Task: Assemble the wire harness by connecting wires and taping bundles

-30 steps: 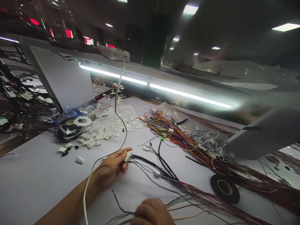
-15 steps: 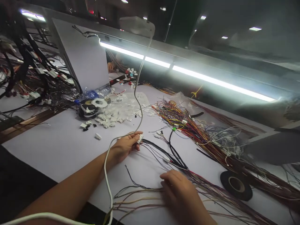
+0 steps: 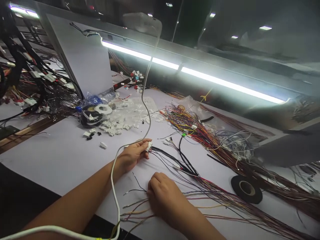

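Observation:
My left hand (image 3: pixel 134 154) pinches a white connector (image 3: pixel 149 146) above the table, left of centre. Black-sleeved wires (image 3: pixel 166 154) and thin dark wires run from that connector rightward into the harness (image 3: pixel 210 187). Lower down, my right hand (image 3: pixel 163 191) is closed over loose wires, its fingers curled down at the dark ones. The tips of two dark wires (image 3: pixel 136 190) stick out past its left side. Its fingertips are hidden under the hand. Several coloured loose wire ends (image 3: pixel 136 212) lie just below it.
A white cable (image 3: pixel 113 181) hangs across my left forearm. Loose white connectors (image 3: pixel 116 128) and tape rolls (image 3: pixel 91 115) lie at the back left. A wire bundle (image 3: pixel 200 133) stretches along the right, and a black tape roll (image 3: pixel 246 189) lies nearer. A lit tube (image 3: pixel 230 85) spans above.
My right hand has moved left and its fingers have closed over the dark loose wires. My left hand keeps its pinch on the white connector. The whole view has shifted slightly.

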### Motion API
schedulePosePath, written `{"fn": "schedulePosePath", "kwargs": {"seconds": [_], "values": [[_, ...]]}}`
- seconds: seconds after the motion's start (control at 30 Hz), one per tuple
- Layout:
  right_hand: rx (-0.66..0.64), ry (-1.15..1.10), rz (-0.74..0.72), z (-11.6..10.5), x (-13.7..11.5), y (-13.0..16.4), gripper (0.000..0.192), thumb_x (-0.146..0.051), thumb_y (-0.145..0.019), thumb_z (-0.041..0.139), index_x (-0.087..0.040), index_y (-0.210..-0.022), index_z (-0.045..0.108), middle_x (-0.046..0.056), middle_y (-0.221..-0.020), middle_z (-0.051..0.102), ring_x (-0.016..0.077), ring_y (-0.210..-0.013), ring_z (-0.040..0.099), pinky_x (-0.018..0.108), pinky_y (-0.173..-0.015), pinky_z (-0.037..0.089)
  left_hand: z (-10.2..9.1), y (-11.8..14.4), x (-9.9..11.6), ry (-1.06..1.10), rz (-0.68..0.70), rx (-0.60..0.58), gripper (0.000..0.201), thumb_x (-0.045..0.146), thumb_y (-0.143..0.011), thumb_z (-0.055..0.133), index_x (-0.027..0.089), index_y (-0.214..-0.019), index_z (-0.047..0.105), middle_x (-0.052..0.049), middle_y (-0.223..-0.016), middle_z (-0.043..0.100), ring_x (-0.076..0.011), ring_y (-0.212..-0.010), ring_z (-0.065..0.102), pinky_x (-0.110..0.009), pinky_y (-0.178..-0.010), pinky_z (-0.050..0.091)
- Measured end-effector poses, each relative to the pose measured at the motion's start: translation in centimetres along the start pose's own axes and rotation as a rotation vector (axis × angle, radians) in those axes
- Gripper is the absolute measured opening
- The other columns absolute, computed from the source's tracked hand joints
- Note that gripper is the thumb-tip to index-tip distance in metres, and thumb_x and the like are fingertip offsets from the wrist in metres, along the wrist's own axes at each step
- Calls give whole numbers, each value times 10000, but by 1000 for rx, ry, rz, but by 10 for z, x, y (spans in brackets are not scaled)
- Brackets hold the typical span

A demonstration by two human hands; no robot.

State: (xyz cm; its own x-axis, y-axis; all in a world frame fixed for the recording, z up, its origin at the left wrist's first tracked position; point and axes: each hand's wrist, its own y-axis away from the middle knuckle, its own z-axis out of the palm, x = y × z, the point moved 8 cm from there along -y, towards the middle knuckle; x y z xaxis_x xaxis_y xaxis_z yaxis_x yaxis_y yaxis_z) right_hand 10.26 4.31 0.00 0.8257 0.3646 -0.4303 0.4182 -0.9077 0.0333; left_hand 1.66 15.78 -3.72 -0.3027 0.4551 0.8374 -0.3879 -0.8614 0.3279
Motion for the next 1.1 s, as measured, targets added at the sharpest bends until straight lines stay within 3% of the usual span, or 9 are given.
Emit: {"fn": "schedulePosePath", "kwargs": {"seconds": [0.23,0.4,0.53,0.6,0.67,0.73,0.8,0.93,1.1], "values": [[181,-625,104,-50,12,7,218,-257,-889,553,-221,-1099,601,-30,-720,606,108,-632,537,216,-606,443,3,2,2,3,-12,-50,346,307,-809,683,177,-1125,625,14,-735,584,-97,-607,555,-248,-635,451],[304,-828,132,-68,17,-4,220,-360,-864,588,-187,-977,664,15,-753,621,125,-663,547,238,-606,462,3,4,2,34,-23,-52,344,303,-805,691,181,-1121,627,10,-733,595,-94,-603,555,-244,-645,467],[346,-963,220,-62,33,-10,279,-411,-855,593,-167,-984,635,10,-745,597,114,-626,528,225,-555,453,2,4,3,47,-15,-63,343,284,-793,708,175,-1109,632,14,-725,589,-94,-605,556,-243,-640,470],[345,-923,198,-58,35,-11,259,-363,-882,563,-172,-1046,623,22,-797,624,128,-680,571,247,-616,495,1,3,2,39,-19,-59,350,286,-791,712,174,-1113,629,13,-730,589,-94,-604,558,-246,-641,472],[320,-765,52,-57,24,-13,306,-256,-894,537,-192,-1190,582,66,-1010,653,168,-899,615,319,-810,520,1,2,1,41,-22,-66,358,284,-795,710,174,-1125,624,10,-735,589,-98,-617,562,-250,-655,477],[326,-539,-135,-61,8,-10,461,-142,-882,504,-221,-1336,486,100,-1280,565,204,-1176,525,401,-1006,433,1,0,1,55,-5,-82,353,277,-804,702,176,-1132,622,9,-740,590,-96,-631,563,-244,-667,475],[363,-373,-236,-65,1,-3,522,-87,-874,478,-234,-1374,443,104,-1391,477,211,-1289,432,430,-1068,372,1,-2,2,61,15,-96,342,275,-815,690,180,-1136,620,11,-737,587,-96,-635,562,-242,-675,473],[397,-354,-134,-71,27,23,330,-107,-904,490,-228,-1204,552,71,-1105,626,166,-999,589,328,-882,488,-1,-5,3,-5,27,-61,344,294,-811,688,177,-1129,625,12,-746,599,-114,-663,588,-275,-735,472],[180,-224,-13,-53,49,63,136,-132,-898,530,-212,-874,637,16,-803,628,146,-759,568,270,-691,441,4,5,24,-282,274,-28,381,372,-862,621,188,-1195,597,12,-695,638,-151,-746,602,-286,-791,420]]}}
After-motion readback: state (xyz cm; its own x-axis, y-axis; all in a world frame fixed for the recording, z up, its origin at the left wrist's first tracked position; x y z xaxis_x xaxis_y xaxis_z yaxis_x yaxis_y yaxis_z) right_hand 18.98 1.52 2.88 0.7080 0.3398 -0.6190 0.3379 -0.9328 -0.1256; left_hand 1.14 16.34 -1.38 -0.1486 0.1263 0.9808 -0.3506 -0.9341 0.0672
